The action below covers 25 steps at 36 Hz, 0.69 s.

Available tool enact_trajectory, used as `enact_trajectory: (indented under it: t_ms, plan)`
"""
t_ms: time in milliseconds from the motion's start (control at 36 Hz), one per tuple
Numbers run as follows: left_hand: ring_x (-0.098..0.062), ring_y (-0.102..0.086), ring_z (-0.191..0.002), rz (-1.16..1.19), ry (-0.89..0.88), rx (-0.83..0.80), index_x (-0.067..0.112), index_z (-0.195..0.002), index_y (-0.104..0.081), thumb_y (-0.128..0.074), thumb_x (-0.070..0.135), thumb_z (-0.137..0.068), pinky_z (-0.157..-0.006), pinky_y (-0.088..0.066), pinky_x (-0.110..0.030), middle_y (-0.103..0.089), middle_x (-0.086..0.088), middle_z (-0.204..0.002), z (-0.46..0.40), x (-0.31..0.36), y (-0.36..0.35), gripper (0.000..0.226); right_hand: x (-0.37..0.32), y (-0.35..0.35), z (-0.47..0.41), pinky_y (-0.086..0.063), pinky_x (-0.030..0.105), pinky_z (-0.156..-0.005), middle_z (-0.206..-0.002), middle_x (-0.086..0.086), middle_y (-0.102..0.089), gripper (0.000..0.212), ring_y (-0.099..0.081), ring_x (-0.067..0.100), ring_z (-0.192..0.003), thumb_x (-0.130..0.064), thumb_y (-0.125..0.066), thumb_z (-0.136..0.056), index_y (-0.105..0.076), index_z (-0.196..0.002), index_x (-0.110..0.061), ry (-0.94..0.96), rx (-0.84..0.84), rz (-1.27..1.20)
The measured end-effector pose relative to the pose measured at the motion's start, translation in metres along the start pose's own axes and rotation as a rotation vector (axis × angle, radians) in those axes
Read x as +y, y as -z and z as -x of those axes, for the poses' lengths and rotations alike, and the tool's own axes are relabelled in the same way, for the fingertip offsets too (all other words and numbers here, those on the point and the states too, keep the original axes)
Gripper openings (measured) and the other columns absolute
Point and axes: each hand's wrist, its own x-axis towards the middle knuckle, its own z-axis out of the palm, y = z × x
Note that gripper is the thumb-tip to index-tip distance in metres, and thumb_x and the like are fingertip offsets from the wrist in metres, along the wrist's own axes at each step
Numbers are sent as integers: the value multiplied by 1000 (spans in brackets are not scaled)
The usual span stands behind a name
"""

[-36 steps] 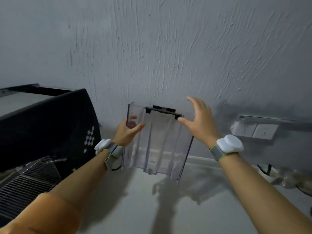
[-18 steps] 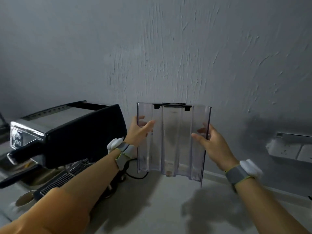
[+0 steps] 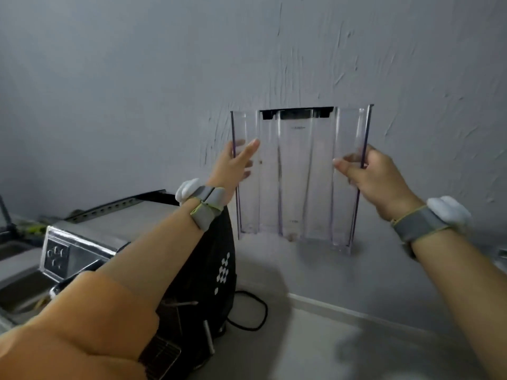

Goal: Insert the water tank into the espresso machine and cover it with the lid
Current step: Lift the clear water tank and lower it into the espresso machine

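Observation:
The clear plastic water tank [image 3: 296, 176] is upright in the air in front of the grey wall, empty, with a black clip along its top rim. My left hand [image 3: 233, 165] grips its left side and my right hand [image 3: 370, 174] grips its right side. The espresso machine [image 3: 115, 237], steel on top with black side panels, stands below and to the left of the tank, partly behind my left forearm. I see no lid.
A black power cable [image 3: 252, 314] loops on the grey counter beside the machine's right side. The drip tray grille [image 3: 162, 355] shows at the bottom. A sink [image 3: 16, 286] lies at the far left. The textured wall stands close behind the tank.
Both hands have lifted the tank higher and to the right in the view, and it now stands square. The view has shifted, so more of the machine's top shows.

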Motion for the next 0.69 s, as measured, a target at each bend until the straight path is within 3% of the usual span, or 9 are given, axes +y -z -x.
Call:
enact_trajectory:
  t_ms: [139,250,389,500,611,694]
  plan:
    - [-26,-57,-113,-13,-41,-59,18,-141,-38,-55,49,-88,-93,-50,-38,-54,-6,-132,-30,30,33,63,-49,-17,-19,-51,54,-93,-102,6,-64,36,-63,33,-101,-46,-69,-78,-57,-96,-18,27,52,10]
    - [-22,-50,-113,-54,-55,-81,19,-146,-30,-52,48,-90,-96,-47,-42,-45,-1,-133,-58,49,75,67,-87,-54,-35,-51,57,-92,-102,11,-64,24,-63,35,-102,-45,-70,-78,-52,-80,-29,46,89,21]
    - [-24,-47,-116,-98,-47,-89,21,-146,-28,-57,48,-88,-93,-49,-42,-44,-3,-129,-88,59,127,70,-118,-103,-55,-53,58,-87,-91,10,-60,29,-63,40,-100,-43,-70,-79,-48,-75,-24,62,110,43]
    - [-24,-47,-116,-113,-32,-66,22,-145,-29,-58,49,-87,-85,-50,-39,-44,-5,-132,-101,56,155,71,-127,-132,-65,-53,56,-86,-92,10,-59,33,-63,38,-99,-41,-69,-81,-54,-90,-13,82,90,33]
    - [-23,-49,-113,-115,-6,-13,22,-144,-32,-60,52,-84,-80,-51,-36,-46,-4,-124,-108,47,186,72,-132,-165,-77,-52,56,-88,-92,10,-57,52,-61,31,-90,-40,-69,-82,-54,-107,3,92,48,2]
    - [-20,-50,-106,-88,18,48,22,-142,-37,-62,51,-83,-74,-51,-33,-49,-1,-113,-109,40,205,70,-133,-187,-85,-53,53,-90,-95,9,-58,52,-61,28,-93,-39,-69,-83,-54,-112,1,94,9,-9]
